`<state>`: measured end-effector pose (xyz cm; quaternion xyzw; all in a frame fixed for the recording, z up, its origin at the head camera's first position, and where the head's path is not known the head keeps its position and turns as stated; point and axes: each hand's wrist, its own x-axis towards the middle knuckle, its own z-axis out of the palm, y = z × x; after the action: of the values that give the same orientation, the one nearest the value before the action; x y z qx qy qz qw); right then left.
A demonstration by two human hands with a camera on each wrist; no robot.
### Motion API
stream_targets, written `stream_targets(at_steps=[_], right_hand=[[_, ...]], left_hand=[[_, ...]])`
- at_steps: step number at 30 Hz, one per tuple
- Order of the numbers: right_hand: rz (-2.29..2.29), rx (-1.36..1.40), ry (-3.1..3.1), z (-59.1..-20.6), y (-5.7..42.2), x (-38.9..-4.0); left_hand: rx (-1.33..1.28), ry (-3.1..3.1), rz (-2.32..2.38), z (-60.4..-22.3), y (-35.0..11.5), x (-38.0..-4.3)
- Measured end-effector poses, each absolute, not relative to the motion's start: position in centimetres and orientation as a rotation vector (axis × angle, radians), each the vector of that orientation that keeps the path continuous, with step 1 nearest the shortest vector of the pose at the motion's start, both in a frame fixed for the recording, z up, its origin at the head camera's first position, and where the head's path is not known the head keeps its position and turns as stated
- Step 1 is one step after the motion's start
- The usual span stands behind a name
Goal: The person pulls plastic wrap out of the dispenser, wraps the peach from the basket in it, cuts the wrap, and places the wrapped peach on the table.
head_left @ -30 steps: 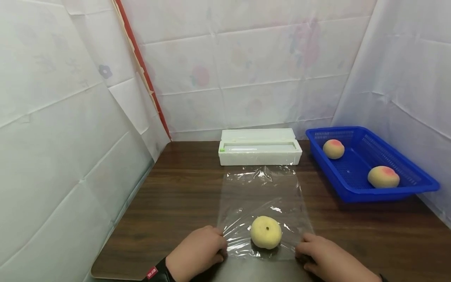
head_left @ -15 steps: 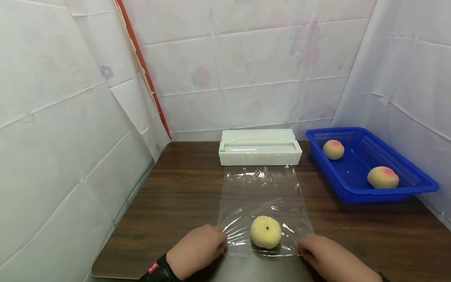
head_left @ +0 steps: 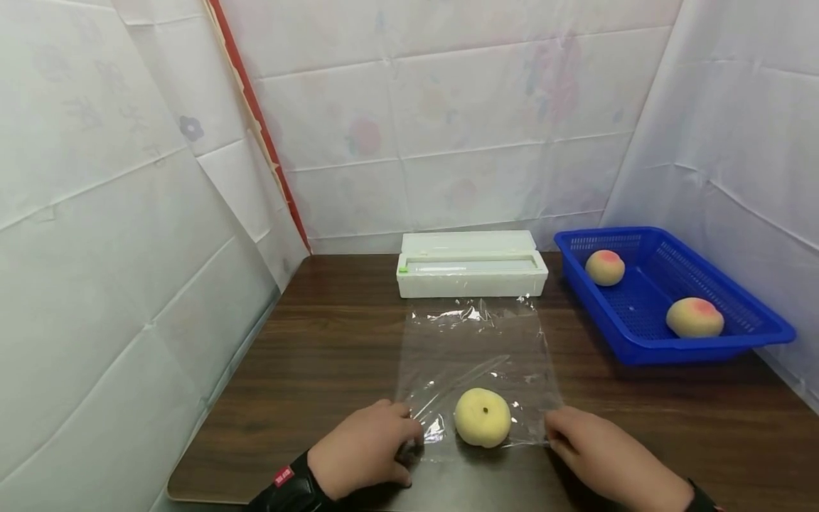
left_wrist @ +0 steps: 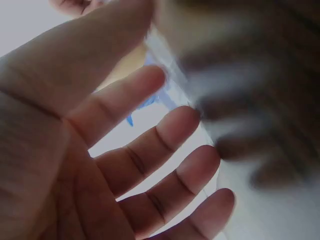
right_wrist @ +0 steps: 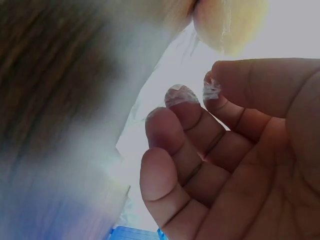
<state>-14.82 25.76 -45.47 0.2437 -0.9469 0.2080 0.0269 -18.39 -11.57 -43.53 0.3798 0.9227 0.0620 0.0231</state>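
A clear sheet of plastic wrap (head_left: 476,341) lies on the table, running from a white dispenser box (head_left: 472,277) toward me. On its near part sits a round yellow fruit (head_left: 483,418) with a small dark stem spot facing up. At the film's near left corner, my left hand (head_left: 367,444) has its thumb and fingers spread apart, fingertips at the film's edge. My right hand (head_left: 604,448) pinches the near right corner between thumb and index finger, and film clings over its fingertips (right_wrist: 181,95) in the right wrist view.
A blue plastic basket (head_left: 640,345) with two pink-tipped peaches (head_left: 695,318) (head_left: 605,268) stands at the right. The dispenser box's lid (head_left: 467,242) is raised, near the back wall. White sheeting (head_left: 461,128) encloses the dark wooden table (head_left: 307,363) at the back and sides.
My left fingers have loosened and spread from their earlier grip at the film's edge. The right hand has moved slightly away from me with the film's corner. The yellow fruit stays in place.
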Motion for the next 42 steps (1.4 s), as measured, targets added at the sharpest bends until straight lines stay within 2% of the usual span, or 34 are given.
stream_targets(at_steps=[7,15,23,30,34,42], right_hand=[[0.651,0.776,-2.897,-45.7,25.8,-15.0],[0.651,0.727,-2.922,-45.4,25.7,-15.2],[0.720,0.702,-3.030,-45.2,25.5,-15.3],[0.744,0.735,-2.991,-45.5,25.9,-15.0],[0.788,0.739,-2.980,-45.6,25.9,-15.0],[0.921,0.777,-3.049,-45.0,26.1,-15.1]], left_hand=[[1.240,2.855,0.007,-43.4,-10.9,-19.1],[1.202,2.932,0.086,-43.0,-11.4,-19.7],[1.220,3.030,-0.055,-42.7,-10.3,-19.2],[1.487,2.968,-0.112,-40.9,-4.8,-17.7],[1.653,2.927,-0.407,-41.2,-1.8,-17.4],[1.775,3.069,-0.745,-43.1,-0.5,-17.3]])
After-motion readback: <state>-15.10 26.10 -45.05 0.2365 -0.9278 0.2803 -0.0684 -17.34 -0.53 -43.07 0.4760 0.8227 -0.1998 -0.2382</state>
